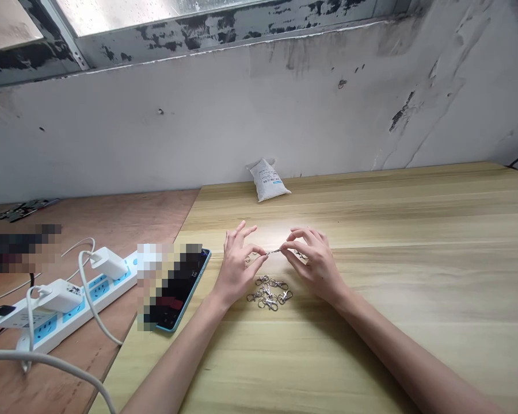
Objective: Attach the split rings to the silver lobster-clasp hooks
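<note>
My left hand [237,270] and my right hand [316,263] face each other above the wooden tabletop. Between their pinched thumbs and forefingers stretches a thin, silver metal piece [274,251], one end in each hand. Whether it is a clasp or a short chain is too small to tell. The other fingers of my left hand are spread upward. Just below lies a loose pile of silver swivel clasps [267,291] with rings. More small metal pieces partly show behind my left fingers and my right fingers.
A phone [182,293] lies left of my left arm. Farther left, a white power strip [99,293] holds chargers and cables on a reddish board [155,213]. A small white packet [268,180] sits against the wall [198,126].
</note>
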